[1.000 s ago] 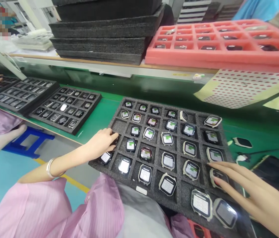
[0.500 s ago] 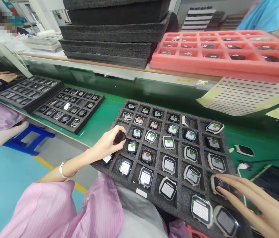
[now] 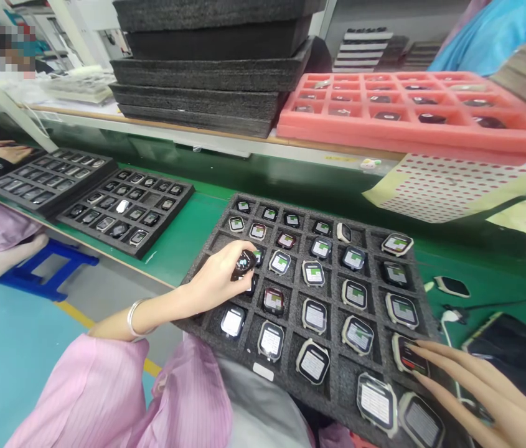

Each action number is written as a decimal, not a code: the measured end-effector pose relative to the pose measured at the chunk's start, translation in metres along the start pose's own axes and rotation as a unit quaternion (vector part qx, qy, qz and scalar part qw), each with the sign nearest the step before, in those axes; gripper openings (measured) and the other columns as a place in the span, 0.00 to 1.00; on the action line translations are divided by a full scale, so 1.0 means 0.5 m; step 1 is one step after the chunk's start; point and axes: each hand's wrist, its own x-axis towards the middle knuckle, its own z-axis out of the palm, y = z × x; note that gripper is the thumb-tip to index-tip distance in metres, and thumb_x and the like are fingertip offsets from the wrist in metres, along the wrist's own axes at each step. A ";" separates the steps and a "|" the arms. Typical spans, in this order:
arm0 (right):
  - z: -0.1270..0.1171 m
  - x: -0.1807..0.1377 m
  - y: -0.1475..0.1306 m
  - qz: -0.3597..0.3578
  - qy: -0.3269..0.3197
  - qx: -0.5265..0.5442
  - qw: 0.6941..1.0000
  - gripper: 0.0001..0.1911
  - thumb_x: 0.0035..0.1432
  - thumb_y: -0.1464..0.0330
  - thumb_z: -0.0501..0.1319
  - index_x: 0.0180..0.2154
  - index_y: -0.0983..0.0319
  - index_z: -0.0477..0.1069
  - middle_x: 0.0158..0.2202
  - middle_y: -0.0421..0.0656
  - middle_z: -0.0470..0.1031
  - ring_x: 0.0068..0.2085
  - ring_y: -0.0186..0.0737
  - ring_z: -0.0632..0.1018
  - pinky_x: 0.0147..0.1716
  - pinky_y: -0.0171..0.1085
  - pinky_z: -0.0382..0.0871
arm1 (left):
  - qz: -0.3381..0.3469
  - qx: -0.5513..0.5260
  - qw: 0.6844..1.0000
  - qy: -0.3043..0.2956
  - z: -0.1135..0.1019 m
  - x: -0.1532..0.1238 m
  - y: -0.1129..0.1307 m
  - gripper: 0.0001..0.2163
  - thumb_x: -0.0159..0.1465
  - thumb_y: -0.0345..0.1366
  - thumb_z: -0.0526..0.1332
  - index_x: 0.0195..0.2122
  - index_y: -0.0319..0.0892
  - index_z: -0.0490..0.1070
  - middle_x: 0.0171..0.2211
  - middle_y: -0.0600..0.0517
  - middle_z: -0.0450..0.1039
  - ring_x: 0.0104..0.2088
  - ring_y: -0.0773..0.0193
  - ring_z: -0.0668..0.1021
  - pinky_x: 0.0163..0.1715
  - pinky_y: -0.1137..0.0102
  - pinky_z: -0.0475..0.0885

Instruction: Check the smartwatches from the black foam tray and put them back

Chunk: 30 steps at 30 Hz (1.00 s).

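Note:
My left hand (image 3: 218, 277) is closed around a dark smartwatch (image 3: 244, 264) with a lit face, held above the left part of a black foam tray (image 3: 353, 372). Square smartwatches, most with lit screens, sit in the tray's pockets. At the tray's right side, my right hand (image 3: 491, 386) has its fingers stretched and apart. Its fingertips touch a light-framed smartwatch (image 3: 407, 356) that shows red and green on its screen. Two more watches lie just below, a white-screened watch (image 3: 377, 401) and a greyish one (image 3: 421, 420).
A second black tray (image 3: 139, 246) of watches stands to the left, with another tray (image 3: 48, 202) by a co-worker's hands (image 3: 8, 151). Stacked black foam (image 3: 197, 74) and a pink tray (image 3: 384, 140) occupy the shelf. A loose watch (image 3: 452, 286), a cable and a black pouch (image 3: 510, 348) lie right.
My left hand has moved right over the tray and turned the watch, so its lit face now shows. The right hand stays at the same watch, whose screen shows more colour.

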 end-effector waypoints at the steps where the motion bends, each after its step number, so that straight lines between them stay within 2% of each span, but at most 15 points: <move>1: -0.001 0.002 -0.002 -0.002 0.002 -0.003 1.000 0.18 0.64 0.55 0.49 0.51 0.54 0.65 0.49 0.49 0.71 0.45 0.55 0.77 0.39 0.58 0.77 | 0.000 -0.002 1.000 -0.001 0.001 0.001 0.002 0.15 0.59 0.28 0.58 0.48 0.42 0.60 0.43 0.49 0.69 0.42 0.61 0.74 0.41 0.70 0.70; 9: -0.007 0.015 -0.010 0.000 -0.004 -0.011 1.000 0.19 0.64 0.55 0.48 0.51 0.55 0.64 0.47 0.50 0.71 0.44 0.54 0.77 0.39 0.56 0.77 | -0.027 -0.022 0.999 -0.024 0.005 0.000 0.003 0.20 0.61 0.32 0.57 0.54 0.42 0.55 0.48 0.46 0.67 0.43 0.58 0.75 0.43 0.65 0.71; 13: -0.002 0.013 -0.006 0.008 -0.010 -0.002 1.000 0.19 0.63 0.55 0.49 0.52 0.55 0.64 0.48 0.51 0.71 0.45 0.54 0.77 0.40 0.56 0.76 | -0.040 -0.031 0.998 -0.042 0.005 -0.003 -0.001 0.19 0.62 0.33 0.57 0.53 0.42 0.56 0.46 0.47 0.68 0.41 0.58 0.75 0.41 0.65 0.72; 18: 0.006 0.006 0.001 0.039 -0.015 0.021 0.999 0.21 0.61 0.54 0.52 0.51 0.56 0.67 0.48 0.50 0.71 0.47 0.55 0.76 0.43 0.56 0.75 | -0.041 -0.036 0.997 -0.048 0.008 -0.005 -0.004 0.20 0.63 0.34 0.56 0.55 0.42 0.53 0.47 0.46 0.66 0.39 0.60 0.75 0.41 0.66 0.71; 23: -0.004 0.005 -0.004 0.081 -0.044 0.044 0.995 0.22 0.60 0.54 0.53 0.50 0.59 0.70 0.50 0.51 0.71 0.49 0.55 0.75 0.48 0.53 0.72 | -0.047 -0.048 0.996 -0.062 0.005 -0.003 0.001 0.17 0.63 0.34 0.56 0.53 0.41 0.56 0.43 0.47 0.68 0.39 0.59 0.75 0.43 0.65 0.70; 30: -0.029 0.004 -0.030 0.111 -0.036 0.059 0.991 0.20 0.60 0.57 0.56 0.50 0.58 0.71 0.50 0.50 0.71 0.49 0.51 0.75 0.49 0.46 0.72 | -0.059 -0.061 0.996 -0.033 0.015 -0.012 -0.004 0.18 0.62 0.32 0.55 0.53 0.43 0.55 0.46 0.47 0.68 0.43 0.58 0.74 0.45 0.64 0.69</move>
